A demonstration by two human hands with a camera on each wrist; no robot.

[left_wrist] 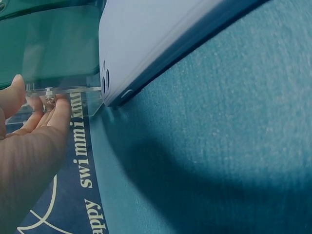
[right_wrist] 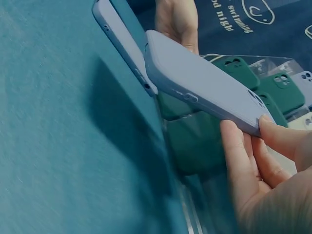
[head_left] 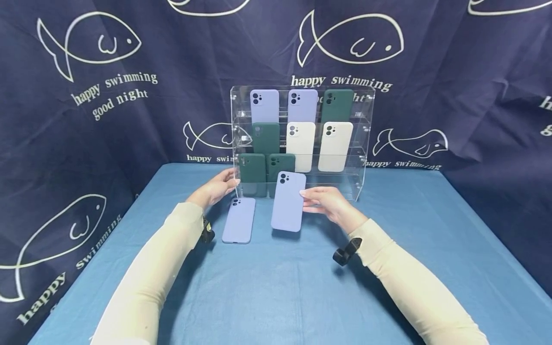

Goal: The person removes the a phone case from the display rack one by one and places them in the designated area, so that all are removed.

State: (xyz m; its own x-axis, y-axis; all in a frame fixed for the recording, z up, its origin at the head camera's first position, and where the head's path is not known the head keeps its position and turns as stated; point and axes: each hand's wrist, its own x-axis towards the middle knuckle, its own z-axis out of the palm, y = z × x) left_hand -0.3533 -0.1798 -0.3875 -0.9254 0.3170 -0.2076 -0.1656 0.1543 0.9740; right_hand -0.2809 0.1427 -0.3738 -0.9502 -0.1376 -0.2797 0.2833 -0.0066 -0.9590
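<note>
My right hand (head_left: 331, 203) pinches a lavender phone case (head_left: 288, 203) by its right edge, thumb on the camera-hole side and fingers behind. The case hangs tilted above the table, in front of a clear acrylic display rack (head_left: 334, 181). At the rack's left side, my left hand (head_left: 219, 186) grips the side panel; in the left wrist view the thumb and fingers (left_wrist: 61, 114) lie on either side of it. Another lavender case (head_left: 239, 220) lies on the table by the left wrist. Two green cases (head_left: 252, 167) stand in the bottom tier, the right one partly hidden by the held case.
On the rack's top tier stand two lavender cases (head_left: 265, 105) and a green case (head_left: 337, 105). The middle tier holds a green case (head_left: 266, 137) and two white cases (head_left: 335, 146). Blue cloth covers the table (head_left: 276, 292); a navy fish-print curtain (head_left: 207, 57) hangs behind.
</note>
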